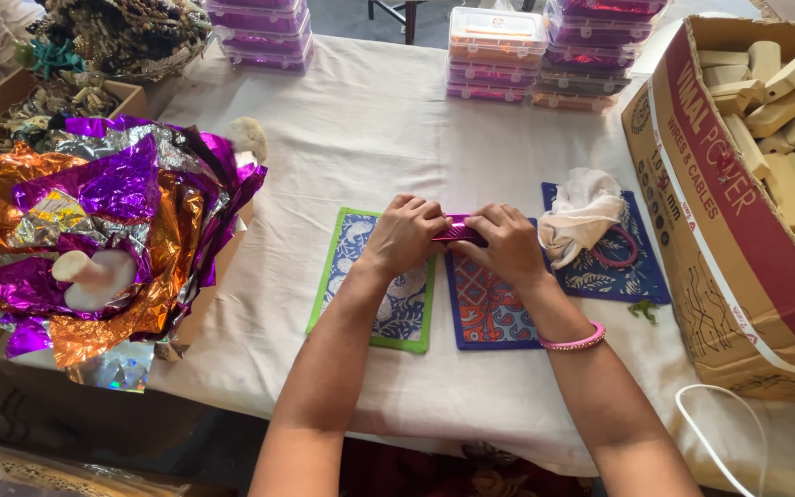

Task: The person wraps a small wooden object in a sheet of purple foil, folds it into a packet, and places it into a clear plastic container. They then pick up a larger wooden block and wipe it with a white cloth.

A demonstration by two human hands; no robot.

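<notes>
My left hand (406,232) and my right hand (506,241) both grip a small oblong object wrapped in shiny purple foil (457,229), held between them just above the table. Under my left hand lies a patterned mat with a green border (388,317). A mat with a blue border and an orange pattern (488,315) lies below my right hand. A pink bangle (574,342) circles my right wrist.
A heap of purple, orange and silver foil sheets (103,230) fills the left. A cardboard box of pale wooden blocks (766,184) stands at right. A white cloth (583,212) rests on a third blue mat (632,276). Stacked plastic cases (499,55) line the back edge.
</notes>
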